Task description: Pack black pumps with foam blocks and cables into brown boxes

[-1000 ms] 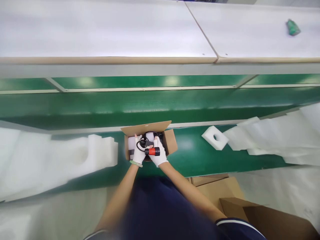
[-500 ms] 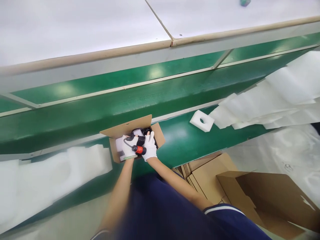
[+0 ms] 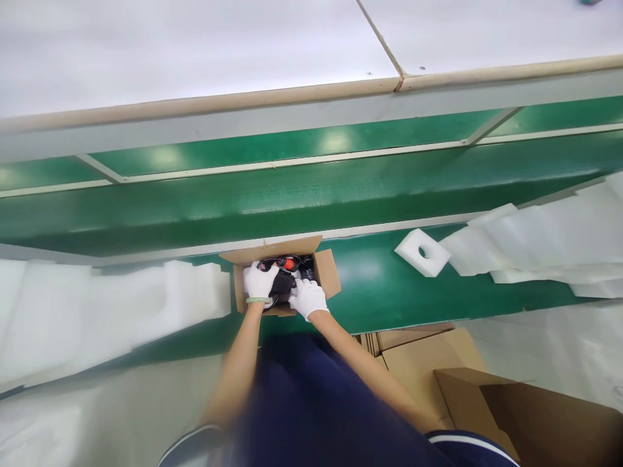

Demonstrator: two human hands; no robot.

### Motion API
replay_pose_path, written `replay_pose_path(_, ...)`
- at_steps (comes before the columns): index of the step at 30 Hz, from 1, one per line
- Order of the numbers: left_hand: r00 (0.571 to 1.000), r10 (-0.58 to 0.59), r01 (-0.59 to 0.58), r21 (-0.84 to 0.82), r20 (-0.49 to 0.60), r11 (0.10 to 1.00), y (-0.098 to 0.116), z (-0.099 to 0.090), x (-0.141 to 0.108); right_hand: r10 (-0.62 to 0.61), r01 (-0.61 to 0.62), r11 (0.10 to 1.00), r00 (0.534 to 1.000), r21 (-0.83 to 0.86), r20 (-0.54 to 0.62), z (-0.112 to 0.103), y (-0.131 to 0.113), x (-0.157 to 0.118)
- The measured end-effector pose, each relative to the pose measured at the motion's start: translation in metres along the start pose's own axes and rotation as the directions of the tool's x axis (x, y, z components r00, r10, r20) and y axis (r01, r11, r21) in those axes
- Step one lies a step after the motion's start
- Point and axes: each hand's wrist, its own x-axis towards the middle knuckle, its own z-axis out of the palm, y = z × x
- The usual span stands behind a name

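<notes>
A small open cardboard box [image 3: 328, 275] stands on the green bench with its flaps spread. Inside it, my left hand [image 3: 260, 283], in a white glove, is closed on a black part [image 3: 283, 283] whose exact kind I cannot make out. My right hand [image 3: 308, 298], also gloved, bends its fingers down at the right side of that part; its fingertips are partly hidden. A red and black cylindrical piece [image 3: 289, 263] lies in the box beyond the hands, by a looped black cable. Something wrapped in shiny black plastic [image 3: 307, 267] sits in the far right corner.
White foam sheets [image 3: 117, 311] are piled to the left, and more foam sheets [image 3: 545, 243] lie to the right. A foam block with a round hole [image 3: 423, 253] rests on the green bench [image 3: 370, 285]. Below are flattened cartons [image 3: 413, 363] and an open carton [image 3: 549, 415].
The red and black piece has gone from above my wrists to the far side inside the box. My right hand has drawn slightly back and curled its fingers. The view has shifted.
</notes>
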Motion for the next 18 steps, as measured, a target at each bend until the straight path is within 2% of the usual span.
replay_pose_path(2, 0.999, 0.028, -0.029, 0.032, 0.04, 0.999, -0.001, -0.002, 0.004, 0.042, -0.043, 0.999, 0.999, -0.03, -0.015, 0.005, -0.004, -0.002)
replay_pose_path(5, 1.0, 0.008, -0.007, 0.075, -0.006, 0.997, -0.003, 0.0, 0.005, 0.115, -0.117, 0.993, 0.991, -0.027, -0.069, 0.012, -0.007, -0.004)
replay_pose_path(9, 0.999, 0.036, -0.034, 0.086, -0.024, 0.996, -0.006, 0.002, 0.005, 0.12, -0.119, 0.993, 0.988, 0.021, -0.096, 0.016, -0.001, -0.004)
replay_pose_path(12, 0.993, 0.11, -0.112, 0.081, 0.035, 0.99, -0.01, -0.004, 0.004, 0.072, -0.07, 0.997, 0.996, 0.042, -0.052, 0.018, 0.005, -0.003)
replay_pose_path(15, 0.987, 0.134, -0.143, 0.103, 0.089, 0.984, -0.011, -0.017, -0.004, 0.036, -0.036, 0.997, 0.999, 0.065, -0.008, 0.016, 0.011, 0.002)
replay_pose_path(18, 0.96, 0.169, -0.208, 0.162, 0.224, 0.965, -0.008, -0.035, -0.022, 0.014, -0.015, 0.996, 1.0, 0.092, 0.013, 0.011, 0.016, 0.01)
